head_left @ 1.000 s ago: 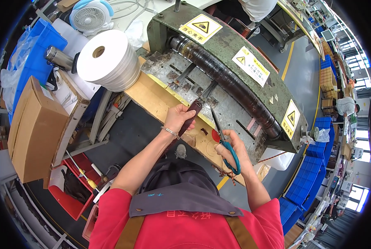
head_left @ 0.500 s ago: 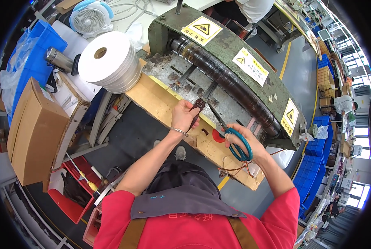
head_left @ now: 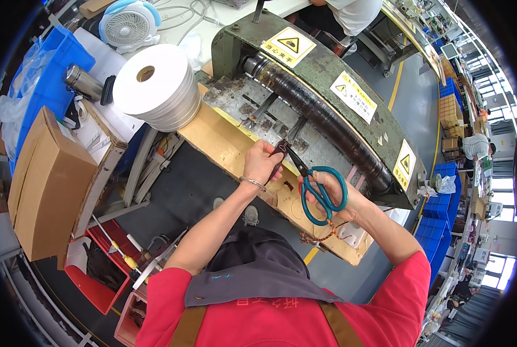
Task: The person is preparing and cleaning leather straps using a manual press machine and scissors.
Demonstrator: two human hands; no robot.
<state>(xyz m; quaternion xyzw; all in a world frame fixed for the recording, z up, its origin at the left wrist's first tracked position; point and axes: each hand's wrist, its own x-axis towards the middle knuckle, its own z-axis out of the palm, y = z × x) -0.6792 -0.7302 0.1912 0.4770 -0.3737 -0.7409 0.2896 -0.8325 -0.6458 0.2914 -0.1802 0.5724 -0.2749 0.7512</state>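
Observation:
My left hand (head_left: 261, 162), with a bangle at its wrist, pinches a dark brown flat piece (head_left: 281, 148) near the front edge of the machine. Dark strips (head_left: 296, 128) run from that piece back toward the machine's black roller (head_left: 322, 122). In my right hand (head_left: 342, 195) is a pair of scissors (head_left: 329, 203) with teal loop handles, set apart. The dark blades point up and left, their tips right at the brown piece. Whether they touch it cannot be made out. Another dark strip (head_left: 262, 108) lies on the metal bed farther left.
The green machine (head_left: 339, 63) bears yellow warning labels. A cardboard trough (head_left: 229, 151) runs along its front, with an orange-brown cord (head_left: 322, 236) at its right end. A stack of white reels (head_left: 154, 87), a fan and a carton (head_left: 53, 185) stand left. Another person sits behind the machine.
My right hand has brought the scissors up and left to the brown piece, and their handles have spread apart. My left hand still grips the piece, shifted slightly right.

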